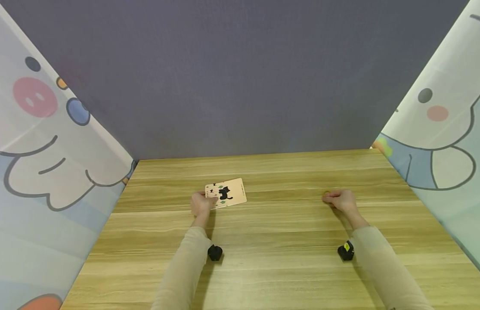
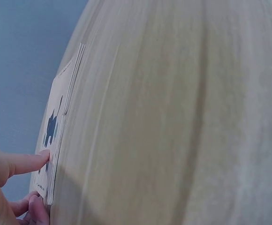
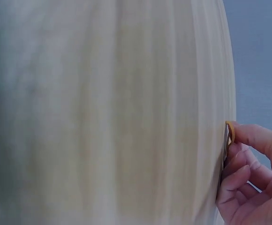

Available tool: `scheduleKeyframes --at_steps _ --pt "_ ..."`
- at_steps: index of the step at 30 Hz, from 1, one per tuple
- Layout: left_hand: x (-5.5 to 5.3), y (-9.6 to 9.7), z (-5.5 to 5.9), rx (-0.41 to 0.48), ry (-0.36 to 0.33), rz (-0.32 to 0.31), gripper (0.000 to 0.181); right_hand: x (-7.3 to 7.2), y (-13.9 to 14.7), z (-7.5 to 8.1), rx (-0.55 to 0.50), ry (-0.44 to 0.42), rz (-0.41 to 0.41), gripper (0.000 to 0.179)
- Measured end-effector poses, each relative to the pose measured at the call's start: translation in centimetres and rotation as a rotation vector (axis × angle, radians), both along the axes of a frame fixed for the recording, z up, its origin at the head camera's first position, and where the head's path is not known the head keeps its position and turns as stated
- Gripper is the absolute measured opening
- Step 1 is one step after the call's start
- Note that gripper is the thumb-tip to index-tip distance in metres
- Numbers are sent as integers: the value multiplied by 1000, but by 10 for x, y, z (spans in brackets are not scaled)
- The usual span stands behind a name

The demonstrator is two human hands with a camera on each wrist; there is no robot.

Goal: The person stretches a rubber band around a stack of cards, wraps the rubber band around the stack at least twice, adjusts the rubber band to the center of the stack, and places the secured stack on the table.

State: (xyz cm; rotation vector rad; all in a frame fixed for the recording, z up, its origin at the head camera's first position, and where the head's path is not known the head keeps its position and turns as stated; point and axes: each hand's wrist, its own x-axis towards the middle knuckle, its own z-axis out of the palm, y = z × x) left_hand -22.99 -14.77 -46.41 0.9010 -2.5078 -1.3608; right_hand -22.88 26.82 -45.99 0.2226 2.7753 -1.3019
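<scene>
A cream notebook (image 1: pixel 236 189) with a black cat on its cover lies on the wooden table, left of the middle. My left hand (image 1: pixel 201 203) holds it by its left edge, with the thumb on the cover and fingers at its lower end. The left wrist view shows the notebook's layered edge (image 2: pixel 61 136). Over to the right, my right hand (image 1: pixel 344 201) pinches a small yellow-orange band (image 3: pixel 232 132) between thumb and fingers, low at the tabletop. The band curves like a loop, and the fingers hide part of it.
The table (image 1: pixel 270 249) meets a dark grey panel (image 1: pixel 247 86) at the back. Cartoon-printed curtains (image 1: pixel 42 172) hang along both sides. A black wrist device (image 1: pixel 215 252) sits at the left sleeve, and another (image 1: pixel 345 251) at the right sleeve.
</scene>
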Motion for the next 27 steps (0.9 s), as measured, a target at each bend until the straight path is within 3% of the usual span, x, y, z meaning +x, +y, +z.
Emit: scheduleKeyframes --at_steps 8,18,27 --pt "-1 1 0 -16 -18 14 43 1 0 0 -41 -34 34 28" --pt "-1 2 2 -11 -6 -6 45 1 -2 -1 -80 0 -5 24" --pt "-3 1 1 -29 -14 -11 48 1 -5 1 -237 12 -15 20"
